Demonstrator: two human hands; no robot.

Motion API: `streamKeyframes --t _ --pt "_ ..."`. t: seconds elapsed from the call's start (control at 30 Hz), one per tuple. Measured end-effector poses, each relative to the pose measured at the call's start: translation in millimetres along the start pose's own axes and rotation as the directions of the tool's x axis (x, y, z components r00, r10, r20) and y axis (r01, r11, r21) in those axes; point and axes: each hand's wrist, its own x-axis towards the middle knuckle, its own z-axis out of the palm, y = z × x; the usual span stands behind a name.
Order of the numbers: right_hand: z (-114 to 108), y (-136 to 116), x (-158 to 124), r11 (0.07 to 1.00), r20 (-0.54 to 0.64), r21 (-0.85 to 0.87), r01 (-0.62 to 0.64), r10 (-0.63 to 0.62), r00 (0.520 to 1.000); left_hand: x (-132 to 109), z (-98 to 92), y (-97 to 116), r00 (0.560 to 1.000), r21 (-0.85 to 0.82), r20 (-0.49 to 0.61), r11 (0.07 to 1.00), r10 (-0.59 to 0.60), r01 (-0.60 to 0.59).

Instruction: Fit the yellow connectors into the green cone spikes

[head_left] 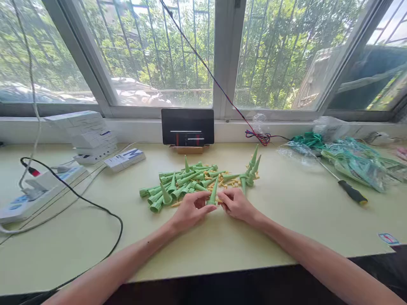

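Near the middle of the table, my left hand [196, 207] grips a green plastic spike [213, 194], its point up and its wider end low between thumb and fingers. My right hand [235, 203] is pinched closed just right of that spike; whatever sits in its fingertips is too small to make out. Behind my hands spreads a pile of green spikes [181, 182], most lying on their sides, a few upright. Small yellow pegs [227, 182] lie scattered among them. Right of the pile stands a small group of green spikes [252, 169] with yellow bits on them.
A dark tablet [187, 127] leans by the window. At left are white boxes [92, 135], a power strip [44, 190] and a black cable [104, 207]. At right lie a screwdriver [351, 191] and plastic bags [352, 161] with green contents. The table's front edge [222, 275] is close.
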Motion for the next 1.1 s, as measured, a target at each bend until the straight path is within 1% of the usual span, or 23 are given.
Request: streamKeyframes --t 0.1,0.2,0.3,0.43,0.63,0.73,1.0,1.1 --pt "-0.7 3.2 0.6 0.988 0.059 0.097 -0.117 0.111 0.992 -0.9 -0.1 -1.0 1.0 -0.001 -0.013 1.0 0.012 -0.012" --pt "-2.9 4.9 2.0 0.944 0.127 0.221 -0.246 0.223 0.967 -1.7 -0.1 -0.2 0.999 0.002 -0.013 1.0 0.03 -0.03" --pt "-6.0 3.9 3.3 0.899 0.179 0.292 -0.326 0.284 0.942 -2.3 0.0 0.7 0.999 -0.001 -0.008 0.999 0.046 -0.046" --pt "-8.8 1.1 3.7 0.859 0.238 0.325 -0.396 0.33 0.913 -2.4 0.5 -1.0 0.998 -0.009 -0.021 0.998 0.057 -0.058" --pt "-10.2 2.3 5.1 0.818 0.287 0.377 -0.435 0.343 0.894 -1.4 2.0 -4.3 0.994 -0.007 -0.042 0.995 0.099 -0.099" --pt "-10.5 3.1 5.4 0.813 0.296 0.384 -0.438 0.341 0.892 -1.4 2.2 -3.3 0.992 0.01 -0.042 0.993 0.12 -0.119" --pt "-8.8 2.7 3.2 0.834 0.253 0.385 -0.394 0.315 0.915 -1.5 1.7 6.1 0.987 0.052 -0.034 0.986 0.158 -0.157" --pt "-6.6 0.1 1.2 0.853 0.217 0.371 -0.368 0.305 0.927 -1.2 1.2 7.7 0.987 0.071 -0.032 0.986 0.156 -0.153"
